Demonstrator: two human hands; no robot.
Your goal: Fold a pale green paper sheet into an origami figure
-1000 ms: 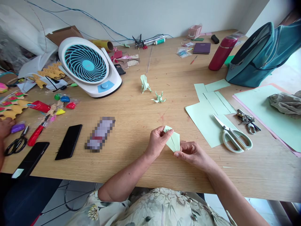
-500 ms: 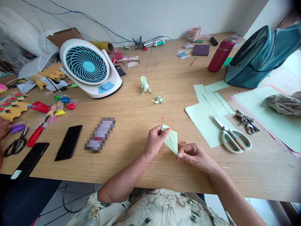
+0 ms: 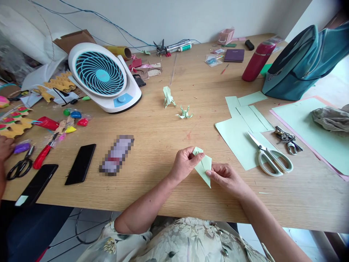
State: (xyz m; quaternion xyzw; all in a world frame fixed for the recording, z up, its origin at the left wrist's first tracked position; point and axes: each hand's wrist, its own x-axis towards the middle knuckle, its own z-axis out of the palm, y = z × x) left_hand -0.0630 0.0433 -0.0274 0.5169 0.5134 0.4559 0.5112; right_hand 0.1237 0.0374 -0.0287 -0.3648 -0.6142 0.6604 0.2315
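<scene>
Between my hands is a folded piece of pale green paper (image 3: 204,169), kite-shaped, with a crease down its middle and a point aimed down toward me. My left hand (image 3: 187,162) pinches its upper left part, thumb on top. On the right edge, my right hand (image 3: 225,176) grips it between thumb and fingers. The paper is held just above the table near its front edge. Farther back stand two folded green paper figures, an upright one (image 3: 168,96) and a smaller spiky one (image 3: 184,112).
Green paper sheets (image 3: 234,145) lie to the right, with white-handled scissors (image 3: 275,160) and keys (image 3: 287,140) by them. A fan (image 3: 105,78) stands back left; phones (image 3: 80,164) lie nearer. Another person's hand (image 3: 5,147) rests at the far left. A red flask (image 3: 257,62) and teal bag (image 3: 294,65) stand back right.
The folded paper has shifted slightly right in my hands. My right hand has moved from the bottom tip up to the right edge, and the lower point now shows.
</scene>
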